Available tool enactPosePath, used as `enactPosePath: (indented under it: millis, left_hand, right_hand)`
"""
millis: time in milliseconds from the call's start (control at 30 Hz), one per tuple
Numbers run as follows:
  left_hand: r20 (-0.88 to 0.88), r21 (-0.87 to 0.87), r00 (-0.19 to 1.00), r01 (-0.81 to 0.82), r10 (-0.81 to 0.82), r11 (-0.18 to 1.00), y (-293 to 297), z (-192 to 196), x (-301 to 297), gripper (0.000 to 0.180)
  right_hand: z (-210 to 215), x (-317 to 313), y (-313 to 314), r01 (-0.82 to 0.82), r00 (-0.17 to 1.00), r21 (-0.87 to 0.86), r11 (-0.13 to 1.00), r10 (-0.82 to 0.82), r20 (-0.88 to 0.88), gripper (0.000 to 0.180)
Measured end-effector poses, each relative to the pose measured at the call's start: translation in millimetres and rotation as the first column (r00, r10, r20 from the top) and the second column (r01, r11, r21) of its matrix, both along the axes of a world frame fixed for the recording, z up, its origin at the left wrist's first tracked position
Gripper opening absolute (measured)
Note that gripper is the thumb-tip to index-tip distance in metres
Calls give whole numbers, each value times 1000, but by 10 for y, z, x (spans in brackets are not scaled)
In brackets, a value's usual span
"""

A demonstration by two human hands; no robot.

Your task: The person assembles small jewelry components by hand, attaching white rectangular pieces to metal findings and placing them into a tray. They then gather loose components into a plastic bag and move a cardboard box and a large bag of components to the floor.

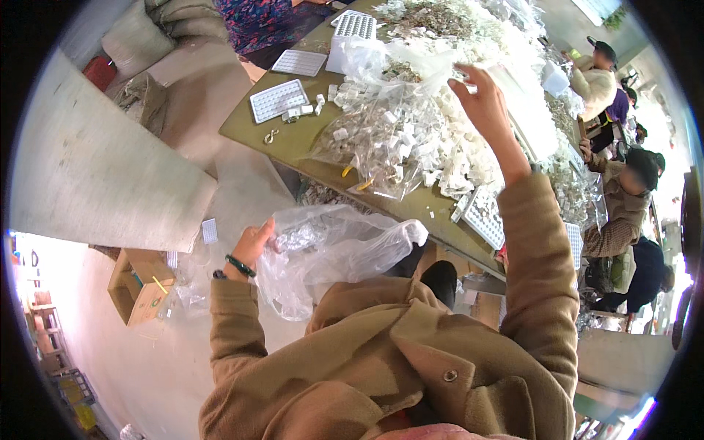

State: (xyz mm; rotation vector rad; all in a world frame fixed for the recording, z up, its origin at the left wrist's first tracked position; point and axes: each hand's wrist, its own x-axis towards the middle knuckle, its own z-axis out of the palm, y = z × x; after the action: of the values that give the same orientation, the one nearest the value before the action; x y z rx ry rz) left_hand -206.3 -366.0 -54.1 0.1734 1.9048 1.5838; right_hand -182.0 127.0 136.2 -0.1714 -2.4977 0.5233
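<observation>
Left hand (253, 244), lower left of centre, grips a crumpled clear plastic bag (330, 253). Right hand (480, 99), upper centre, fingers spread wide, reaches over the white parts heap (447, 158) on the tabletop (249, 132).

Tan-brown coat (381, 367) worn, thick cloth, wide lapels, round metal snap button (450, 375) seen lower centre of frame. Long sleeves reaching wrists. Dark green bangle (240, 265) worn at left wrist, centre left. Pink garment edge glimpsed at bottom centre.

The left hand (253, 246) has its fingers buried in a crumpled clear bag (330, 253), contents unclear. Small white pieces heaped on the worktop (249, 132) blur together; its far end is cut off.
</observation>
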Motion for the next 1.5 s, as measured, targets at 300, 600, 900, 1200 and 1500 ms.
enactPosePath:
  millis: [300, 600, 900, 1200, 1500]
  left_hand:
    - [132, -8, 886, -447, 444, 894, -240, -216, 63, 39]
    - [167, -3, 868, -474, 468, 881, -43, -126, 222, 32]
    - [82, -44, 907, -411, 414, 910, -14, -147, 265, 29]
    - [10, -74, 991, -131, 132, 989, -6, 80, 275, 30]
    - [24, -139, 999, -39, 43, 989, -186, 514, 325, 48]
  right_hand:
    - [-539, -1018, 596, 8, 847, 389, 921, -213, 486, 131]
    - [-598, -1655, -286, -154, 858, 261, 953, -3, 514, 125]
    - [-420, -1810, 407, 64, 913, 483, 873, -247, 326, 26]
    - [594, -1520, 799, 359, 928, 137, 923, -338, -155, 26]
    - [1208, -888, 303, -716, 691, -491, 496, 405, -598, 26]
